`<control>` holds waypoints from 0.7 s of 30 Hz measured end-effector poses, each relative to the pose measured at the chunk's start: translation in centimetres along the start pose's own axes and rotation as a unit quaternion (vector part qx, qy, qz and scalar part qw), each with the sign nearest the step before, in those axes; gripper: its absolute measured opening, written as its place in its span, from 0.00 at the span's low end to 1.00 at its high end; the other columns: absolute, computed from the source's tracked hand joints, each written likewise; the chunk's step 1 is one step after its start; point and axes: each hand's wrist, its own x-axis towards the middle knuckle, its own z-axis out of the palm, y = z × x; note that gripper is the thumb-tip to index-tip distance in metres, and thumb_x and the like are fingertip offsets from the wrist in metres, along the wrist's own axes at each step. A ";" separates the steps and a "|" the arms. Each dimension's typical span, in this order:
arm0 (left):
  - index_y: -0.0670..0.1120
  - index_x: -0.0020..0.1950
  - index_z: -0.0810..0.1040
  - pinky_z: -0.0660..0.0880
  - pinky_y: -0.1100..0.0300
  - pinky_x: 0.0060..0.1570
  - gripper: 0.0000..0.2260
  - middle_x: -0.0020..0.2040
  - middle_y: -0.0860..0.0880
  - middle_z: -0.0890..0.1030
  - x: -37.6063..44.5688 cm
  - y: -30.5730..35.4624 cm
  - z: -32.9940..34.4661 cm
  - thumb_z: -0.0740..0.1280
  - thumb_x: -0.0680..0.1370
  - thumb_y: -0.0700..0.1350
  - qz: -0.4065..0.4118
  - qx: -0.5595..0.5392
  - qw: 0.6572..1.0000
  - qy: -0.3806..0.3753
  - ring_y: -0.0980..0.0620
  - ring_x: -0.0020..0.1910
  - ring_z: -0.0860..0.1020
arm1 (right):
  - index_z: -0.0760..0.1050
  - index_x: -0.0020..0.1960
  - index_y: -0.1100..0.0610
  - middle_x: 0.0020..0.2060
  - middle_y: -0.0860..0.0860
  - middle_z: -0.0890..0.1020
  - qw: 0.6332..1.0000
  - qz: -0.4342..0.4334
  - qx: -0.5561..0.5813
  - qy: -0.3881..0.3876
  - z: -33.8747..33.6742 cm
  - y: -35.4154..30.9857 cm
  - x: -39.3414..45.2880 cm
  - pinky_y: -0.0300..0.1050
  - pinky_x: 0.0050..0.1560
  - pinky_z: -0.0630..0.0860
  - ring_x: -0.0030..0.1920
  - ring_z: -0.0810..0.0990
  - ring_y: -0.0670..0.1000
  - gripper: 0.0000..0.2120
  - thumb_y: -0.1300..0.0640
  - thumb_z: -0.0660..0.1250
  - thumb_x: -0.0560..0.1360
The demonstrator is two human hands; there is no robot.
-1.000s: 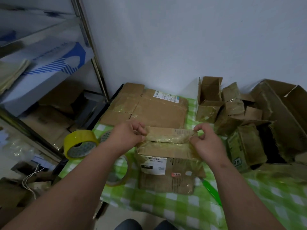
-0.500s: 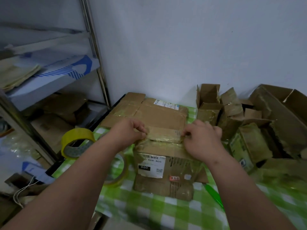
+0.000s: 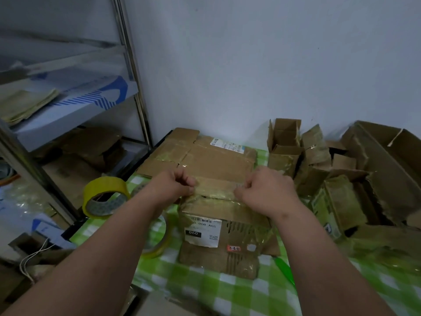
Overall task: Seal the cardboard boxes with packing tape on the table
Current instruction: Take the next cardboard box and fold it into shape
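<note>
Both hands (image 3: 173, 188) (image 3: 266, 192) hide the box (image 3: 218, 226) flap ends they pinch.

The hands (image 3: 218, 188) cover the box flap's (image 3: 215, 187) ends; the left forearm hides part of the clear tape roll (image 3: 159, 242)

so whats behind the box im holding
A larger flat cardboard box with a white label lies behind the small box, against the wall. Both hands cover part of its near edge.
</note>
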 end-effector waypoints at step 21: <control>0.54 0.75 0.66 0.72 0.46 0.64 0.25 0.74 0.45 0.64 -2.3 -6.1 -4.0 0.64 0.78 0.44 -0.047 0.491 0.869 0.039 0.40 0.68 0.69 | 0.80 0.47 0.51 0.46 0.49 0.80 0.995 -0.043 -0.073 0.043 1.9 -1.9 -1.4 0.56 0.67 0.60 0.55 0.77 0.54 0.13 0.54 0.56 0.75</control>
